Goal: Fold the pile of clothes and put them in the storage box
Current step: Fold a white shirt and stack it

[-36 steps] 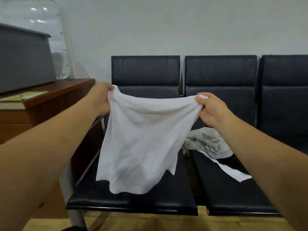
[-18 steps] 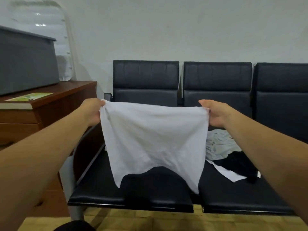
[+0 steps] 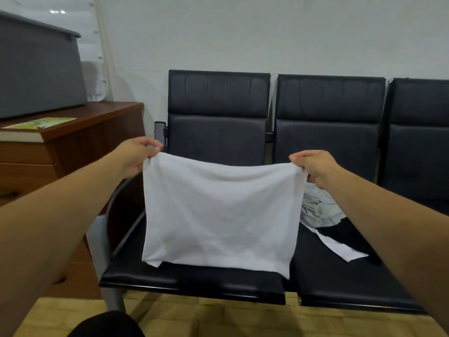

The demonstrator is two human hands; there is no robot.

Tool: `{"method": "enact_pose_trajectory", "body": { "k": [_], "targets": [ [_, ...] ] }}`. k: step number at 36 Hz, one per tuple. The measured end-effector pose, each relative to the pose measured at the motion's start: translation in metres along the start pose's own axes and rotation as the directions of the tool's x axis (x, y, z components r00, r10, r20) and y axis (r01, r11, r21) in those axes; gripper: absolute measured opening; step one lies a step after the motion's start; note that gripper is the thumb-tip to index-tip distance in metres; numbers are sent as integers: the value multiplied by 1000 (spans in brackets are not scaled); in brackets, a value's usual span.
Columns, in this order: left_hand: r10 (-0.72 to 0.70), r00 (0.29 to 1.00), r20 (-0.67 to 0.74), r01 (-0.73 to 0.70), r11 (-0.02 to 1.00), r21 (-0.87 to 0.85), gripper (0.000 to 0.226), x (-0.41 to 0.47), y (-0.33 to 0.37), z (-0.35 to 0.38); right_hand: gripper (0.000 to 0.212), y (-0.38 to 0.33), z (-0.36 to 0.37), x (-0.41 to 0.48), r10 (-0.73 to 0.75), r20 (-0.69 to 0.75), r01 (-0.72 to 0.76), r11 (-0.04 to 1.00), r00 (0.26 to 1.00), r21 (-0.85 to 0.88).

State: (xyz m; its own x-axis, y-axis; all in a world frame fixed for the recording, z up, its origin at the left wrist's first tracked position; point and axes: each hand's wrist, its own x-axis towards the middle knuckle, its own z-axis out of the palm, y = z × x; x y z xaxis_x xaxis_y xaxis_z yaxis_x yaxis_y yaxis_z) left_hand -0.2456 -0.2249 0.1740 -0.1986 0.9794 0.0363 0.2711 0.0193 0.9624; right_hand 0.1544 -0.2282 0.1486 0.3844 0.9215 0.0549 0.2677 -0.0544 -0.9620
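A white cloth (image 3: 218,212) hangs spread between my two hands above the left black seat (image 3: 194,278). My left hand (image 3: 136,155) pinches its top left corner, and my right hand (image 3: 315,166) pinches its top right corner. The cloth's lower edge reaches down to the seat cushion. A small pile of clothes (image 3: 323,210), pale grey, black and white, lies on the middle seat, partly hidden behind my right arm. The grey storage box (image 3: 38,71) stands on the wooden cabinet at the left.
The brown wooden cabinet (image 3: 92,135) with drawers stands left of the row of black seats; a green leaflet (image 3: 41,122) lies on it. A third seat (image 3: 418,142) is at the far right. The floor below is yellowish wood.
The cloth has been lowered and pulled flatter between my hands; its hem now hangs straight and meets the seat. The view has tilted slightly downward.
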Motion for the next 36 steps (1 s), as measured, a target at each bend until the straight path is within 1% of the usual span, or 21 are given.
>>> {"method": "enact_pose_trajectory", "body": {
  "k": [1, 2, 4, 6, 7, 9, 11, 13, 16, 17, 18, 20, 22, 24, 27, 29, 31, 33, 35, 36],
  "targets": [
    [1, 999, 32, -3, 998, 67, 20, 3, -4, -2, 4, 3, 0, 3, 12, -6, -12, 1000, 1000, 22],
    [-1, 998, 58, -6, 993, 116, 19, 6, -8, -2, 3, 7, 0, 7, 24, -6, -23, 999, 1000, 41],
    [0, 995, 95, -19, 980, 200, 18, 14, -13, -4, 8, 14, 1, 15, 36, 17, -37, 997, 999, 74],
    [16, 992, 124, -53, 951, 305, 18, 23, -18, -6, 8, 20, 1, 22, 40, 47, -43, 997, 998, 69],
    [21, 991, 134, -69, 926, 371, 22, 29, -22, -7, 10, 23, 2, 26, 38, 59, -40, 999, 998, 32],
    [40, 992, 119, -97, 846, 525, 27, 42, -29, -7, 19, 30, 6, 37, 18, 62, -11, 993, 998, -114],
    [104, 992, 76, -128, 740, 661, 27, 54, -35, -5, 17, 37, 10, 46, 7, 34, 2, 971, 999, -237],
    [170, 985, 39, -147, 688, 711, 25, 64, -35, -3, 15, 39, 17, 54, 15, 32, -8, 974, 999, -227],
    [241, 969, 49, -204, 676, 708, 24, 76, -25, 3, 14, 31, 31, 60, 48, 72, -46, 999, 996, -25],
    [251, 966, 59, -220, 685, 694, 24, 78, -20, 7, 15, 29, 39, 60, 51, 91, -51, 999, 995, -9],
    [250, 966, 65, -226, 695, 683, 23, 79, -16, 11, 15, 29, 48, 60, 51, 110, -45, 998, 993, -50],
    [212, 974, 85, -215, 724, 655, 19, 77, -12, 20, 13, 34, 70, 55, 59, 175, -20, 976, 983, -219],
    [139, 984, 112, -179, 767, 616, 14, 73, -19, 29, 8, 51, 92, 50, 116, 237, -22, 932, 964, -363],
    [73, 991, 108, -122, 819, 560, 13, 68, -36, 37, 9, 77, 110, 46, 182, 246, -52, 889, 952, -455],
    [-7, 998, 56, -21, 882, 471, 14, 62, -75, 48, 16, 118, 135, 42, 232, 244, -107, 893, 942, -438],
    [-25, 999, 25, 12, 897, 442, 16, 60, -103, 57, 35, 140, 153, 43, 236, 262, -94, 883, 936, -460],
    [-39, 999, -17, 42, 917, 397, 15, 60, -127, 65, 44, 154, 167, 45, 230, 248, -94, 882, 941, -462],
    [-65, 996, -60, 82, 929, 360, 14, 62, -143, 72, 41, 162, 181, 48, 232, 238, -113, 898, 943, -426],
    [-78, 992, -97, 106, 939, 326, 14, 69, -158, 77, 27, 166, 196, 56, 254, 231, -153, 912, 939, -380],
    [-75, 991, -108, 105, 949, 298, 15, 72, -163, 78, 25, 166, 199, 58, 256, 230, -157, 913, 939, -376]
  ]
}}
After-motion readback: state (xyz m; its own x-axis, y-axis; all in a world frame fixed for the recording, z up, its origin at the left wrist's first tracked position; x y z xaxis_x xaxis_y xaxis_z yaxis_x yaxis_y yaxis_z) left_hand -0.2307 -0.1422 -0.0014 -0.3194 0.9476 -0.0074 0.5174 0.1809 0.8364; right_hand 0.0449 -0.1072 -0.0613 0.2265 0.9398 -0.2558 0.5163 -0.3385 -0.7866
